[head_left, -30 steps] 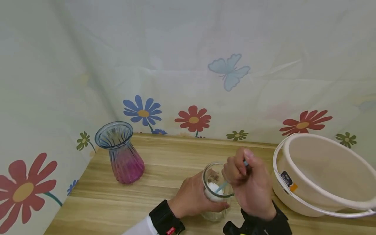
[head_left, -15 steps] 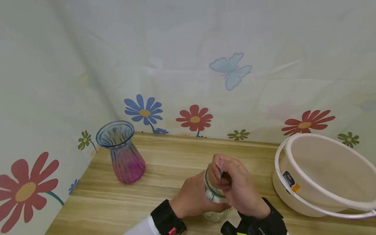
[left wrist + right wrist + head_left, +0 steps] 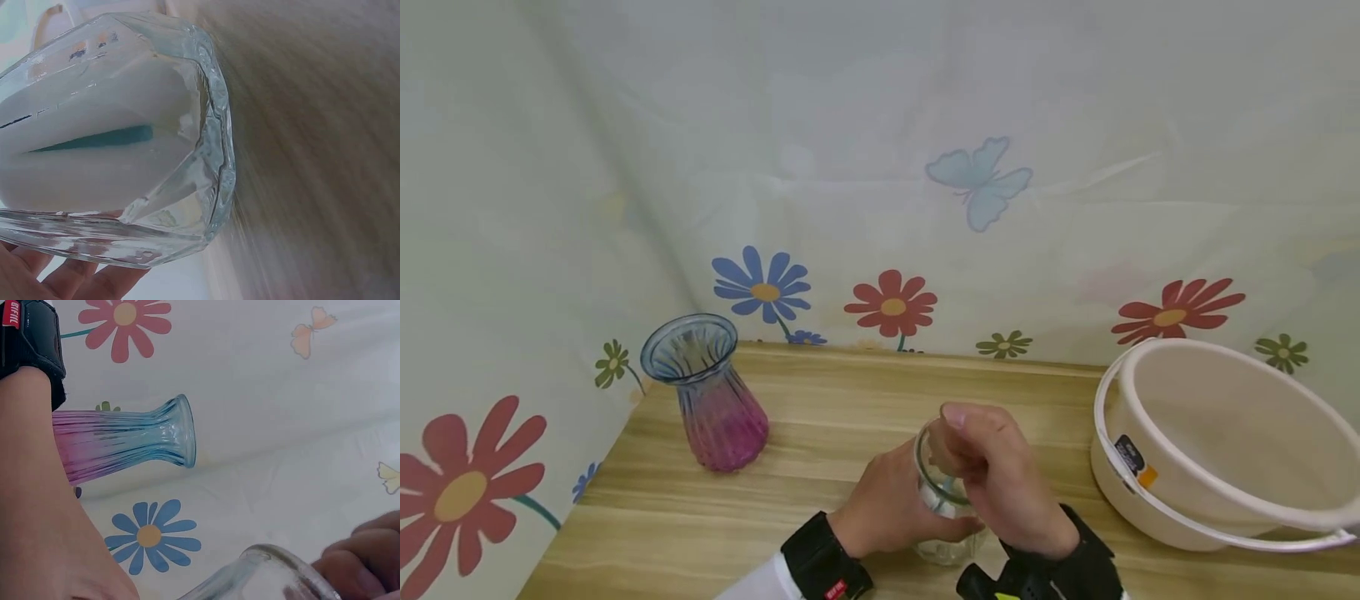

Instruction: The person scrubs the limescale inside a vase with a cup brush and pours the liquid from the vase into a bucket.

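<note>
My left hand (image 3: 887, 504) grips a clear glass (image 3: 946, 552) round its side, low over the wooden table. The right hand (image 3: 1006, 479) is at the glass's mouth with its fingers curled round the handle of a sponge cup brush, most of which they hide. A bit of the pale blue shaft (image 3: 951, 485) shows inside the rim. In the left wrist view, the white sponge head (image 3: 75, 181) with a teal stripe (image 3: 112, 138) fills much of the faceted glass. Fingers of the right hand (image 3: 365, 559) appear right beside the glass rim (image 3: 287, 562) in the right wrist view.
A ribbed vase (image 3: 722, 421), blue above and pink below, stands at the back left. On the right is a pale pink bucket (image 3: 1195, 508) with its handle down. Behind the wooden table (image 3: 842, 392) hangs a flower-printed sheet (image 3: 820, 150).
The right hand has moved down and left onto the glass's mouth, sinking the brush deeper. The white sponge, seen earlier near the rim, is lower. The left hand keeps its grip.
</note>
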Available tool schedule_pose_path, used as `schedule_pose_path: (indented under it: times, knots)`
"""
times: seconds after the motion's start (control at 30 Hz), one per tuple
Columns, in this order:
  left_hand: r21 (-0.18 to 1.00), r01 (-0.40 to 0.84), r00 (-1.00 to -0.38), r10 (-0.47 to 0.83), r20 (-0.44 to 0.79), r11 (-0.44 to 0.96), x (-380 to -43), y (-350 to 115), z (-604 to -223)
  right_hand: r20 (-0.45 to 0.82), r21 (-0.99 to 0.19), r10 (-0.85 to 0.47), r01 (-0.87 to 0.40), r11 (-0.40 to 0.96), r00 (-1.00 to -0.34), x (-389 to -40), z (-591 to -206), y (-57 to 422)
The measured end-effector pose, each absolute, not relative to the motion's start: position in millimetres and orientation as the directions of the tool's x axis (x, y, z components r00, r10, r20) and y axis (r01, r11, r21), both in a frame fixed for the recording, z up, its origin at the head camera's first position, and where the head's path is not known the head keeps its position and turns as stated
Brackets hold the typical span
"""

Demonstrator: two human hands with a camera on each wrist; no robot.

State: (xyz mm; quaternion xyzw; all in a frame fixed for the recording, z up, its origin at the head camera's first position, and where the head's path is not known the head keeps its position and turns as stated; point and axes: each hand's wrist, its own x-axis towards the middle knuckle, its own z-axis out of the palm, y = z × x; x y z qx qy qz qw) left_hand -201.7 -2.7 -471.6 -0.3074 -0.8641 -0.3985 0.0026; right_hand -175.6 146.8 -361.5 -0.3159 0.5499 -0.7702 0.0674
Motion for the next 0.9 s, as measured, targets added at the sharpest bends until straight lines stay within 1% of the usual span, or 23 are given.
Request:
schedule_pose_path:
  times: [0.1,0.2,0.37,0.53,0.7,0.9]
  knots:
    - [0.691,0.517,-0.819,0.526,0.229,0.504,-201.7,-3.7,-474.2,0.457,-0.86,-0.383,-0.289,-0.421,-0.803,-175.5,-362.2,146.2]
    - [0.714,0.48,-0.837,0.51,0.198,0.51,-200.7,-5.3,-476.5,0.524,-0.818,-0.33,-0.357,-0.451,-0.785,-175.7,-362.4,147.6]
    - [0.777,0.423,-0.857,0.483,0.177,0.466,-198.5,-7.5,-477.0,0.628,-0.738,-0.307,-0.422,-0.526,-0.715,-175.3,-359.7,154.5]
    - [0.8,0.414,-0.86,0.475,0.187,0.434,-197.8,-7.1,-476.3,0.714,-0.641,-0.258,-0.459,-0.615,-0.651,-172.5,-352.7,160.6]
    - [0.799,0.426,-0.856,0.476,0.204,0.424,-198.3,-5.5,-475.6,0.778,-0.532,-0.202,-0.453,-0.715,-0.595,-168.8,-342.8,167.3]
    - [0.805,0.428,-0.847,0.492,0.2,0.411,-199.2,-3.4,-474.3,0.813,-0.425,-0.135,-0.418,-0.803,-0.566,-164.0,-331.7,178.5]
